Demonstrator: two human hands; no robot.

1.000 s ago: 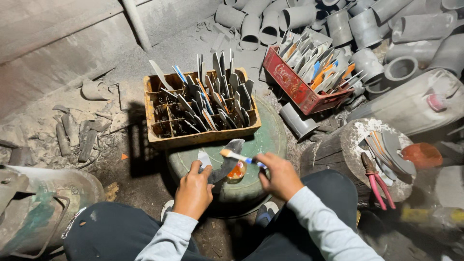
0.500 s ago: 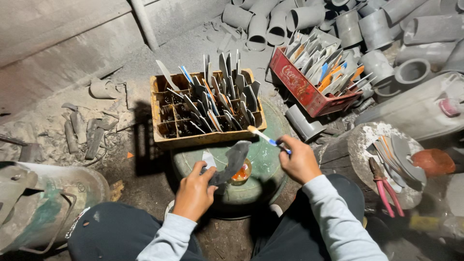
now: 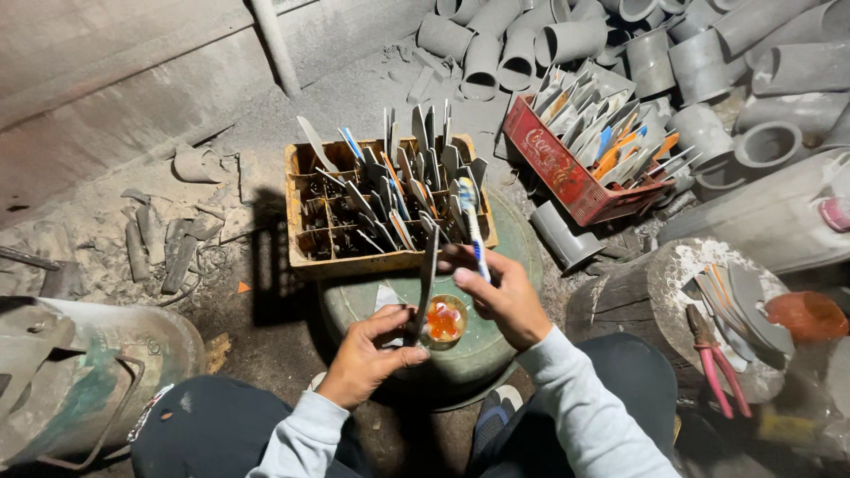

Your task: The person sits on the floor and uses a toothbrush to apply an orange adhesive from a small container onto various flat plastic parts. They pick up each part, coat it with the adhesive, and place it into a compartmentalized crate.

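My left hand (image 3: 370,352) grips the lower end of a thin dark metal blade (image 3: 426,281) and holds it upright, edge toward the camera. My right hand (image 3: 503,296) holds a toothbrush (image 3: 473,228) with a blue and white handle, its head pointing up beside the top of the blade, and its fingers touch the blade's upper part. Just below the hands sits a small round dish of orange paste (image 3: 443,319) on a round green drum lid (image 3: 509,257). A yellow crate (image 3: 314,258) full of similar blades stands right behind.
A red crate (image 3: 551,173) of blades stands at the back right among several grey pipe sections (image 3: 567,40). A wooden stump (image 3: 637,296) at right carries blades and red-handled pliers (image 3: 713,363). A dented metal can (image 3: 97,372) lies at left. A dusty wall runs behind.
The blade has turned from lying flat and slanted to standing upright on edge. My right hand came in from the right and raised the toothbrush up against the blade's top.
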